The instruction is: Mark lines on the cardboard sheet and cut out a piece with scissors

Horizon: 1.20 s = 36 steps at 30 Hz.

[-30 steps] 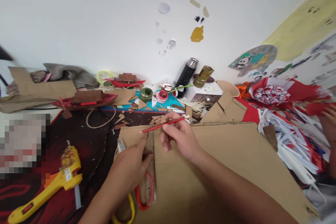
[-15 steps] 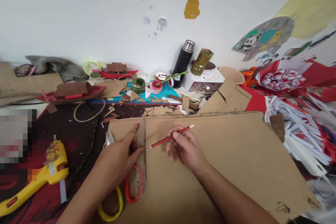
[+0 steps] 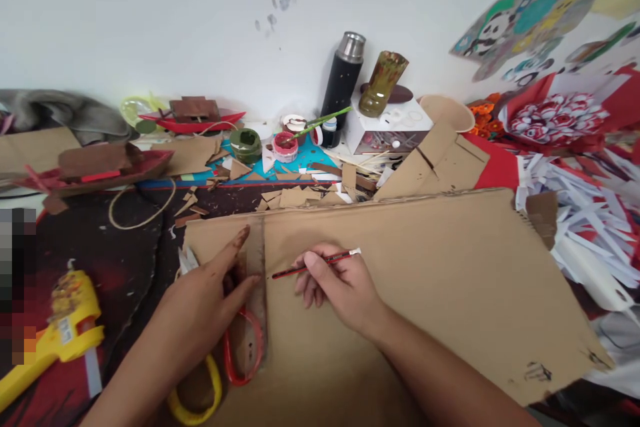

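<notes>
My left hand [image 3: 207, 300] lies with thumb and index finger spread over a clear ruler [image 3: 257, 247], which runs lengthwise near the left side of a large brown cardboard sheet [image 3: 450, 280]. Beneath this hand is a pair of scissors [image 3: 259, 340] with one red and one yellow handle loop; the blade tips show at its left, and the middle is hidden. In my right hand [image 3: 345, 283] is a red and black pencil [image 3: 290, 273], pinched between thumb and fingers. Its point is close to the ruler's right edge; whether it touches the cardboard I cannot tell.
At left lies a yellow glue gun [image 3: 75, 320]. Two model boats [image 3: 195, 121], paint pots [image 3: 246, 145], a black flask [image 3: 343, 77] and cardboard scraps [image 3: 300, 197] line the back. White paper strips [image 3: 575, 213] and a red-and-white bouquet [image 3: 555, 117] are at right.
The view has tilted down and shifted right. My right hand has brought the pencil lower and flatter over the cardboard. My left hand stays on the ruler.
</notes>
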Each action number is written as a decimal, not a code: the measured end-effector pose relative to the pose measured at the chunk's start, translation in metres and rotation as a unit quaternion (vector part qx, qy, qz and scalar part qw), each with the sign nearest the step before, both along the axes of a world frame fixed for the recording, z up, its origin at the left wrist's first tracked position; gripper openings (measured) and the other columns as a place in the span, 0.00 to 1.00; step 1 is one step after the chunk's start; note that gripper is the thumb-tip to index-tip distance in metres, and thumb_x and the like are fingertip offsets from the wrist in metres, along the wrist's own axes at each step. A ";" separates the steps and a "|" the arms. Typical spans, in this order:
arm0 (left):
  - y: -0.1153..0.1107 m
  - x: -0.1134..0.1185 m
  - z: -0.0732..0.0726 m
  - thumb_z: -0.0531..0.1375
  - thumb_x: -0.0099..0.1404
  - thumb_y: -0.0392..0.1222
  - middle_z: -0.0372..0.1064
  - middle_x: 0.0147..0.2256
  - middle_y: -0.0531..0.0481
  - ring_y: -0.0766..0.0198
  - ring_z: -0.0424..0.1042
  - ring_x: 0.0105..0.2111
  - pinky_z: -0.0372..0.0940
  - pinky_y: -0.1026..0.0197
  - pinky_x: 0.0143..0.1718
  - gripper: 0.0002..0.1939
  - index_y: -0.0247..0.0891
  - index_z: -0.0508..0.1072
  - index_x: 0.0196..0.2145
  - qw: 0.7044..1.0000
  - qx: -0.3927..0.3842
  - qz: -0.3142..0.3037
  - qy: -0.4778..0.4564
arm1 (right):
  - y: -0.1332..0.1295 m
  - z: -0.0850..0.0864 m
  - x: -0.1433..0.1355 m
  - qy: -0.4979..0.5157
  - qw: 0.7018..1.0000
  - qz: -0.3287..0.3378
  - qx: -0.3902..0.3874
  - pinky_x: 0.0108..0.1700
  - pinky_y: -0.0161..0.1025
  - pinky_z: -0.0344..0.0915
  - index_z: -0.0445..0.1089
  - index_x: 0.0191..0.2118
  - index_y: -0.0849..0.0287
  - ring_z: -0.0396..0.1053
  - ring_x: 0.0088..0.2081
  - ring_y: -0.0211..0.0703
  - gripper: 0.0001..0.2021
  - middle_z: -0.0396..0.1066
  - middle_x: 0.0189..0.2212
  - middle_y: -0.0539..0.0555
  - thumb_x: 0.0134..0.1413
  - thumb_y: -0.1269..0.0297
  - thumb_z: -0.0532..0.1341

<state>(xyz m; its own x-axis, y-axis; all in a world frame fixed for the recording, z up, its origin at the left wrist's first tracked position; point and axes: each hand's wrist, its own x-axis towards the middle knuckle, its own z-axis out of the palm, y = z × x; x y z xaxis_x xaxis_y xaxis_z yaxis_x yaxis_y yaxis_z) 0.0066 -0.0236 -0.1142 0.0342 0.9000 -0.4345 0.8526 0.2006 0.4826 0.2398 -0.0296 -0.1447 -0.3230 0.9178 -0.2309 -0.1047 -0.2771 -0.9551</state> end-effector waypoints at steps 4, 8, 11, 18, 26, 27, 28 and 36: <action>0.001 0.000 -0.002 0.49 0.62 0.65 0.81 0.35 0.46 0.45 0.79 0.35 0.65 0.49 0.40 0.52 0.35 0.59 0.77 1.000 0.006 0.010 -0.001 | -0.001 -0.001 0.000 -0.024 0.999 0.010 0.025 0.27 0.32 0.71 0.77 0.41 0.59 0.75 0.24 0.36 0.28 0.78 0.28 0.52 0.72 0.35 0.62; -0.001 -0.004 -0.009 0.50 0.64 0.66 0.81 0.34 0.47 0.46 0.79 0.33 0.64 0.50 0.38 0.51 0.36 0.57 0.79 1.000 0.026 0.007 -0.014 | -0.002 -0.001 -0.001 -0.023 0.999 0.014 0.034 0.29 0.33 0.73 0.77 0.42 0.59 0.76 0.25 0.37 0.27 0.79 0.29 0.52 0.73 0.35 0.61; -0.003 -0.005 -0.011 0.51 0.65 0.65 0.80 0.32 0.49 0.48 0.79 0.32 0.64 0.51 0.37 0.51 0.39 0.55 0.79 0.999 0.037 0.008 -0.017 | -0.002 0.000 -0.002 -0.016 0.999 0.014 0.028 0.30 0.33 0.73 0.77 0.42 0.59 0.77 0.26 0.37 0.28 0.79 0.29 0.52 0.73 0.35 0.61; -0.003 -0.004 -0.010 0.52 0.64 0.64 0.80 0.32 0.50 0.48 0.80 0.32 0.64 0.51 0.36 0.51 0.39 0.56 0.79 0.999 0.040 0.015 -0.018 | -0.001 -0.001 -0.002 -0.019 0.999 0.017 0.031 0.31 0.33 0.74 0.77 0.42 0.59 0.77 0.27 0.38 0.27 0.79 0.29 0.53 0.73 0.35 0.61; -0.003 -0.005 -0.009 0.53 0.64 0.64 0.79 0.31 0.50 0.48 0.80 0.32 0.64 0.52 0.36 0.50 0.40 0.56 0.79 0.999 0.049 0.011 -0.012 | -0.002 0.000 -0.002 -0.034 0.998 0.019 0.039 0.32 0.34 0.75 0.77 0.43 0.58 0.78 0.27 0.39 0.27 0.80 0.30 0.53 0.74 0.36 0.60; -0.003 -0.005 -0.010 0.53 0.64 0.65 0.79 0.31 0.51 0.49 0.79 0.32 0.64 0.52 0.36 0.50 0.40 0.56 0.79 0.999 0.049 0.011 -0.013 | -0.002 0.000 -0.002 -0.037 0.998 0.021 0.040 0.32 0.35 0.75 0.77 0.43 0.58 0.78 0.27 0.39 0.27 0.80 0.30 0.53 0.74 0.36 0.59; -0.003 -0.005 -0.010 0.52 0.65 0.65 0.79 0.31 0.51 0.49 0.79 0.31 0.64 0.53 0.36 0.50 0.40 0.56 0.79 0.999 0.049 0.012 -0.015 | -0.002 0.000 -0.002 -0.039 0.998 0.023 0.041 0.32 0.35 0.75 0.77 0.43 0.58 0.78 0.27 0.39 0.27 0.80 0.30 0.53 0.74 0.35 0.59; -0.003 -0.006 -0.011 0.53 0.64 0.65 0.78 0.30 0.54 0.53 0.78 0.30 0.64 0.55 0.35 0.51 0.41 0.55 0.79 0.999 0.046 0.019 -0.013 | -0.002 0.000 -0.003 -0.050 0.997 0.029 0.048 0.33 0.36 0.75 0.76 0.43 0.58 0.79 0.28 0.40 0.27 0.80 0.30 0.54 0.75 0.35 0.58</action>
<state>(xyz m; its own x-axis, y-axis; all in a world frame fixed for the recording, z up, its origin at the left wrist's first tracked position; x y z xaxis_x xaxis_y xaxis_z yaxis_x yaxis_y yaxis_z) 0.0011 -0.0266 -0.1248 0.0085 0.9367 -0.3500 0.8320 0.1875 0.5222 0.2371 -0.0318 -0.1451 -0.3565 0.9174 -0.1766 0.0067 -0.1865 -0.9824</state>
